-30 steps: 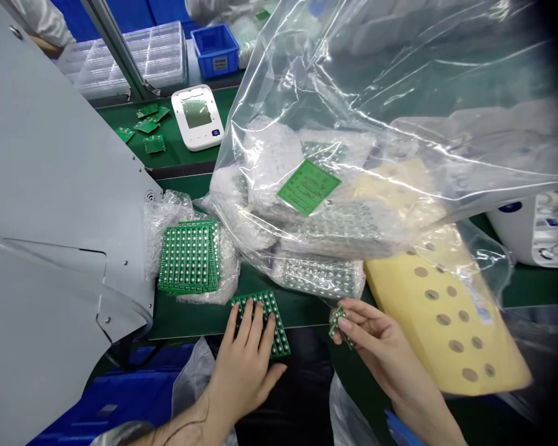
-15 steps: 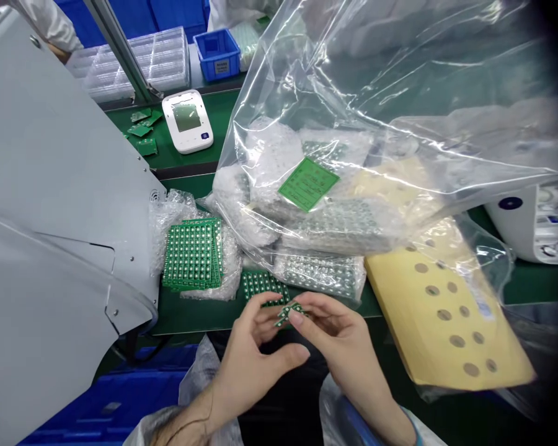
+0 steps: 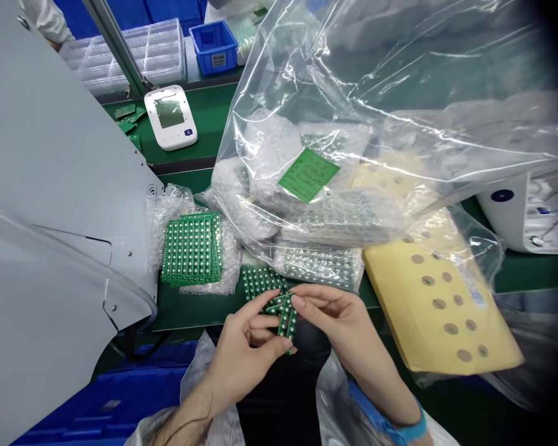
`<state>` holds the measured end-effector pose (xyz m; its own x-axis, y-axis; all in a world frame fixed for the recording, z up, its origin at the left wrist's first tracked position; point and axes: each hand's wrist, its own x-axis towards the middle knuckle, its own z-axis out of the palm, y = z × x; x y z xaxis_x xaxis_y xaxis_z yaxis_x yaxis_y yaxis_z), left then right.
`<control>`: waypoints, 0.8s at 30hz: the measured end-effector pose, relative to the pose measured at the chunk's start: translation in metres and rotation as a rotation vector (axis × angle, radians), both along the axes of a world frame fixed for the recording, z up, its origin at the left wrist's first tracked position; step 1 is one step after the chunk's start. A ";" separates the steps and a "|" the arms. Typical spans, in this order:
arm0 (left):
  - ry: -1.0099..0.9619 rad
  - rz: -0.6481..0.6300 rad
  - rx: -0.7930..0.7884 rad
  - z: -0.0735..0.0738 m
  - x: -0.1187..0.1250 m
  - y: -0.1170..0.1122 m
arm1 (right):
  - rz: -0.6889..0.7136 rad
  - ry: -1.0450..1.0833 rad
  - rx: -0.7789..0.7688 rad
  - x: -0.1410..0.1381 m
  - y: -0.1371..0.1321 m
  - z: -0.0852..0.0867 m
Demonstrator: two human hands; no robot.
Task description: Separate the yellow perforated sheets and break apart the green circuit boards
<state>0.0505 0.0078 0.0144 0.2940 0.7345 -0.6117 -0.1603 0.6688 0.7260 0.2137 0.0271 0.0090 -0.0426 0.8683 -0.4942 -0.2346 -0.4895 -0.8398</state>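
Small green circuit board strips [image 3: 286, 322] with rows of white squares are between my two hands, above the bench's front edge. My left hand [image 3: 242, 350] is closed on them, its thumb at their lower end. At their upper end, the thumb and fingers of my right hand [image 3: 341, 322] pinch them. Just beyond my fingers lies a green circuit board panel [image 3: 256, 279], partly covered by my left hand. To its left a stack of circuit board panels [image 3: 190, 251] rests on bubble wrap [image 3: 231, 260].
A large clear plastic bag [image 3: 270, 217] holds bubble-wrapped boards, with a green label [image 3: 309, 175]. On the right is a yellow padded package [image 3: 428, 316]. A grey machine housing [image 3: 65, 204] stands left. Behind are a white device with a screen [image 3: 172, 118] and a blue bin [image 3: 214, 46].
The strips have turned from lying nearly flat to pointing down towards me. My left thumb has come in onto their lower end. The camera view has shifted slightly.
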 end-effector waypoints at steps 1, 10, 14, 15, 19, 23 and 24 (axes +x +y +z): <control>-0.006 -0.002 -0.010 0.002 -0.002 0.000 | 0.003 -0.015 0.014 0.001 0.001 0.000; -0.020 -0.032 -0.011 0.003 -0.015 -0.001 | 0.067 -0.157 0.114 0.007 0.011 0.015; 0.017 -0.074 -0.014 0.001 -0.018 -0.002 | 0.137 -0.177 0.127 0.009 0.016 0.018; 0.027 -0.079 -0.019 0.000 -0.018 -0.002 | 0.142 -0.192 0.123 0.008 0.017 0.018; 0.067 -0.073 -0.016 0.000 -0.019 -0.002 | 0.177 -0.229 0.118 0.008 0.019 0.015; 0.090 -0.080 -0.008 0.000 -0.018 -0.003 | 0.211 -0.213 0.128 0.008 0.018 0.012; 0.093 -0.085 -0.005 0.000 -0.018 -0.003 | 0.215 -0.216 0.131 0.008 0.019 0.012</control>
<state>0.0324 0.0050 0.0147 0.2969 0.7062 -0.6428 -0.0354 0.6808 0.7316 0.2218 0.0456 0.0210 -0.1384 0.9075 -0.3965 0.0525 -0.3931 -0.9180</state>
